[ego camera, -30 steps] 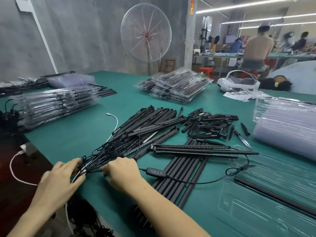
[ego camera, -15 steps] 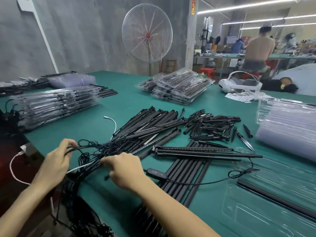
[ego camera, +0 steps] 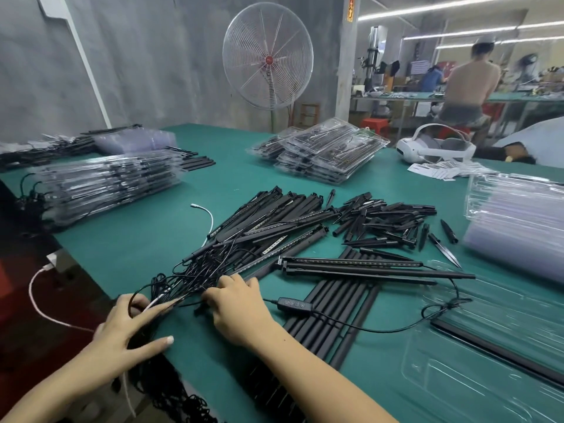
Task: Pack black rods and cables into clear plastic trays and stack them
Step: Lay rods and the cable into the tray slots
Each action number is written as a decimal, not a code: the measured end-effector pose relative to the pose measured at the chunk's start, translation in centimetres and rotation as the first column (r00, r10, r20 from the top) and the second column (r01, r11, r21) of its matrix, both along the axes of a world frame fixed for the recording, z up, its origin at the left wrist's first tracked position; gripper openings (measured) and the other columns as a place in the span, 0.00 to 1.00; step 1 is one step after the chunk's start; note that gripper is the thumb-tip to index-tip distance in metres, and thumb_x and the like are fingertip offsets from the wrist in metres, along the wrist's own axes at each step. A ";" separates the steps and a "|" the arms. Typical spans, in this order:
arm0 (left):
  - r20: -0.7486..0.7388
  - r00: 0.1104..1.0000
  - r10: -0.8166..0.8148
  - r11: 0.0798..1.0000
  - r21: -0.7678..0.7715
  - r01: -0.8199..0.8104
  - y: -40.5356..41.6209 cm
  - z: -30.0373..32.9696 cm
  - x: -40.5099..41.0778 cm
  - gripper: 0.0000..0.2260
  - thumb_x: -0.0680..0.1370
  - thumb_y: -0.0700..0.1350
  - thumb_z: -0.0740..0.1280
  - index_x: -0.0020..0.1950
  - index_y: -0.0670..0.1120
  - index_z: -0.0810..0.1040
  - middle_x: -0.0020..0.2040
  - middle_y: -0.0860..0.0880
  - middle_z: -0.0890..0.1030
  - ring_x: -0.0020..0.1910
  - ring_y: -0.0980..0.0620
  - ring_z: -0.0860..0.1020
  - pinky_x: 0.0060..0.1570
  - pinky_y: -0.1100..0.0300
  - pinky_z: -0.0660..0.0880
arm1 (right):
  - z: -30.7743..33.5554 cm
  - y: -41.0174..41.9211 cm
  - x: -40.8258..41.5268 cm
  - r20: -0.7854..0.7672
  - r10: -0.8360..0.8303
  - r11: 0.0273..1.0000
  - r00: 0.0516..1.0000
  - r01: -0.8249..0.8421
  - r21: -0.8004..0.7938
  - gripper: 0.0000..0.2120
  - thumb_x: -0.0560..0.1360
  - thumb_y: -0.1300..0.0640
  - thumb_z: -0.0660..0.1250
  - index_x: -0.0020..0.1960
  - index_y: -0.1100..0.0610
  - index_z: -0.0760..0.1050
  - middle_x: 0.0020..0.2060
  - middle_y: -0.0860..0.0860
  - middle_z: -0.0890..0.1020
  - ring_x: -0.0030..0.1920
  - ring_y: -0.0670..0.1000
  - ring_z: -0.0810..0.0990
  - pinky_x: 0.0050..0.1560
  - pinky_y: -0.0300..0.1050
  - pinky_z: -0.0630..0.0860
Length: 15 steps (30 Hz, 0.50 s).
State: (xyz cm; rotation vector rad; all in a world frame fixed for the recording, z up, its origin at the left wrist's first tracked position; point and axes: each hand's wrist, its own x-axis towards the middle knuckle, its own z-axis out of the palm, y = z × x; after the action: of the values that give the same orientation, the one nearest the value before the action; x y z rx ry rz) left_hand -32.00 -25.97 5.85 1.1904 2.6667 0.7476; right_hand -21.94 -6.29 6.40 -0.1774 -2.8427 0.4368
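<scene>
Workshop, green surface (ego camera: 146, 239), grey wall behind. Cables (ego camera: 189, 279) lie in a thin black tangle at the near left edge, fanning out from the rods (ego camera: 274, 218) heaped mid-surface; some strands spill over the edge. Left hand (ego camera: 128, 328) is at the tangle's near end, fingers mostly straight and spread, index laid along the strands, a loop over the knuckles; whether it pinches any I cannot tell. Right hand (ego camera: 238, 303) has its fingers curled over the bundle just right of that, holding strands.

Cables look light, limp, prone to snagging: best taken near a rod end or at the controller (ego camera: 294, 304), drawn out slowly. Rods look stiff, light, slick; grip mid-length. One rod set (ego camera: 366, 267) lies apart, its cable running to an open tray (ego camera: 457, 377) at right, thin and flexible. Filled trays (ego camera: 103, 181) are stacked left, more stacks (ego camera: 320, 154) far centre, empties (ego camera: 515, 221) right.
</scene>
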 end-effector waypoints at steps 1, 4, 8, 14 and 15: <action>-0.127 0.991 0.046 0.999 -0.013 -0.048 0.0 -0.2 0.3 0.36 0.62 0.81 0.50 0.61 0.65 0.77 0.63 0.50 0.65 0.59 0.50 0.66 0.62 0.46 0.64 | -0.1 0.3 0.1 -0.009 -0.013 1.000 1.000 0.013 0.009 0.14 0.78 0.59 0.58 0.60 0.56 0.76 0.53 0.56 0.74 0.58 0.57 0.68 0.56 0.54 0.61; -0.437 0.891 0.120 0.988 0.141 -0.064 0.9 0.7 2.0 0.25 0.74 0.70 0.50 0.50 0.59 0.81 0.60 0.46 0.70 0.54 0.47 0.69 0.51 0.41 0.65 | -0.2 1.3 0.6 -0.066 -0.056 0.998 0.996 0.054 -0.039 0.14 0.79 0.58 0.58 0.58 0.56 0.79 0.52 0.54 0.75 0.58 0.55 0.69 0.58 0.52 0.58; -0.132 0.989 0.065 0.896 0.444 0.000 2.8 2.5 2.9 0.10 0.80 0.52 0.61 0.39 0.57 0.75 0.31 0.52 0.73 0.31 0.57 0.70 0.38 0.53 0.67 | 0.8 2.5 1.0 -0.103 -0.200 0.907 0.974 0.144 -0.395 0.15 0.80 0.57 0.55 0.56 0.61 0.78 0.53 0.57 0.80 0.57 0.57 0.74 0.59 0.50 0.68; 0.078 0.987 -0.142 0.887 0.453 0.092 4.0 3.4 4.5 0.09 0.76 0.55 0.59 0.44 0.52 0.74 0.25 0.49 0.64 0.25 0.57 0.59 0.25 0.64 0.57 | 3.9 2.5 0.6 0.007 -0.091 -0.225 0.996 -0.014 -0.974 0.22 0.82 0.44 0.52 0.63 0.62 0.68 0.55 0.64 0.80 0.35 0.48 0.82 0.35 0.38 0.80; -0.015 0.987 -0.157 0.929 0.337 0.153 3.8 3.1 4.6 0.08 0.76 0.56 0.60 0.46 0.54 0.74 0.26 0.50 0.70 0.25 0.58 0.62 0.28 0.65 0.60 | 4.2 2.7 0.7 0.004 -0.054 -0.241 0.999 -0.009 -0.971 0.21 0.82 0.45 0.53 0.60 0.61 0.70 0.52 0.61 0.82 0.34 0.47 0.82 0.33 0.38 0.79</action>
State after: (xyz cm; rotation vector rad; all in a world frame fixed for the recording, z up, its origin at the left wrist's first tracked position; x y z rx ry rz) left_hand -27.44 -22.12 8.99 1.4464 2.4603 1.2151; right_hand -21.22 -3.64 10.61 -0.4685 -1.4593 2.6176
